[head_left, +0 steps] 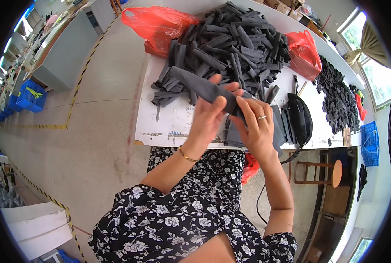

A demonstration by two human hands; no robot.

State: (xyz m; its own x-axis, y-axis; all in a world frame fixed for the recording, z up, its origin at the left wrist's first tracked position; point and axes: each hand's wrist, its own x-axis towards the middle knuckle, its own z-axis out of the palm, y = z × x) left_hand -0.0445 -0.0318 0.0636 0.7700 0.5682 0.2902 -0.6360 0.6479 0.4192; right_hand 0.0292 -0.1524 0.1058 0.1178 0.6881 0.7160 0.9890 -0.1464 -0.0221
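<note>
Both hands hold one dark grey fabric strip [194,84], folded or rolled lengthwise, above the white table's front part. My left hand [207,120] has its thumb on the strip, with its fingers behind it. At the strip's right end, my right hand [256,125] pinches it between thumb and fingers; a ring is on one finger. Just beyond the hands rises a large heap of similar rolled grey pieces [243,41]. Flat grey pieces [235,136] lie in a stack under my right hand, partly hidden by it.
A red plastic bag [160,26] lies left of the heap, another red bag [305,55] right of it. A black zip pouch [299,116] with a strap sits on the table's right. Small dark pieces [337,101] cover the far right. A wooden stool [335,173] stands below.
</note>
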